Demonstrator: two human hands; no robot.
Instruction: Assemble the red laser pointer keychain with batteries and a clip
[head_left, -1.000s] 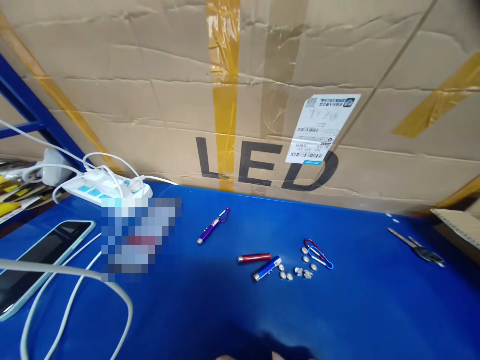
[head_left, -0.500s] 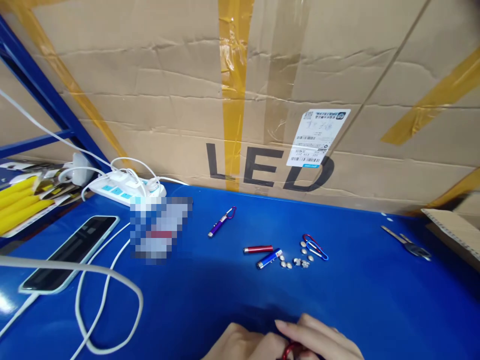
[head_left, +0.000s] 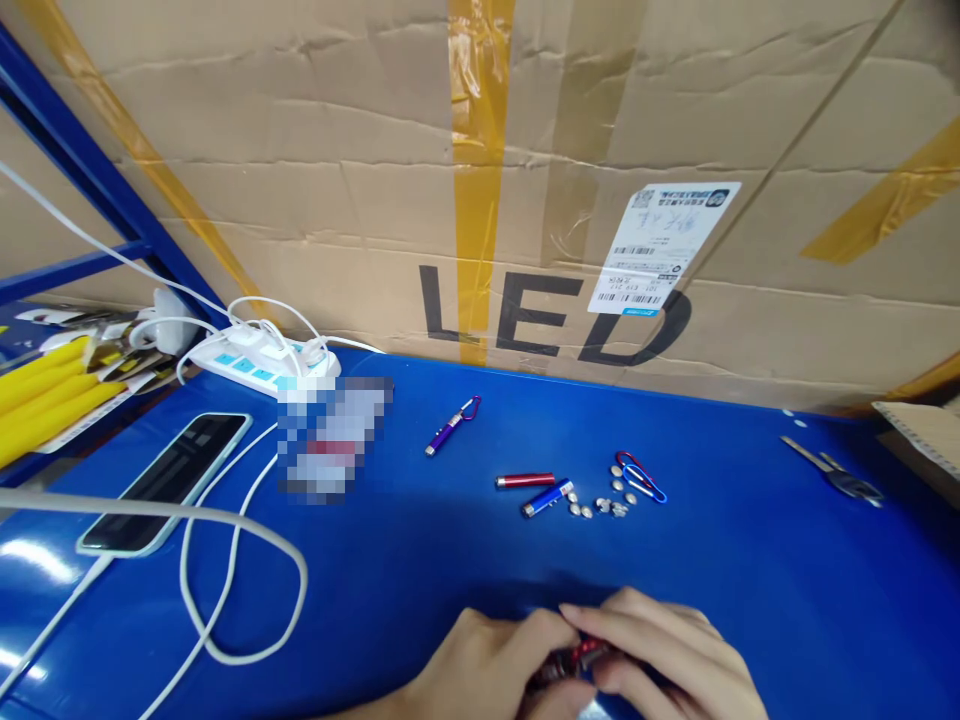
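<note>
Both my hands meet at the bottom edge over the blue table (head_left: 750, 590). My left hand (head_left: 480, 672) and my right hand (head_left: 667, 655) pinch a small red metal piece (head_left: 581, 657) between their fingertips; most of it is hidden by fingers. Further back lie a red tube (head_left: 525, 481), a blue tube (head_left: 547, 498), several small silver button cells (head_left: 600, 506) and red and blue clips (head_left: 641, 477). A purple mini flashlight with a clip (head_left: 451, 427) lies to their left.
A large cardboard box marked LED (head_left: 555, 200) walls off the back. A phone (head_left: 166, 481), white cables (head_left: 225, 560) and a power strip (head_left: 259, 365) fill the left. A blurred patch (head_left: 334, 435) sits near the strip. Keys (head_left: 832, 470) lie far right.
My hands have come up from the bottom edge into view, closing together on the red piece. The view has tilted down slightly.
</note>
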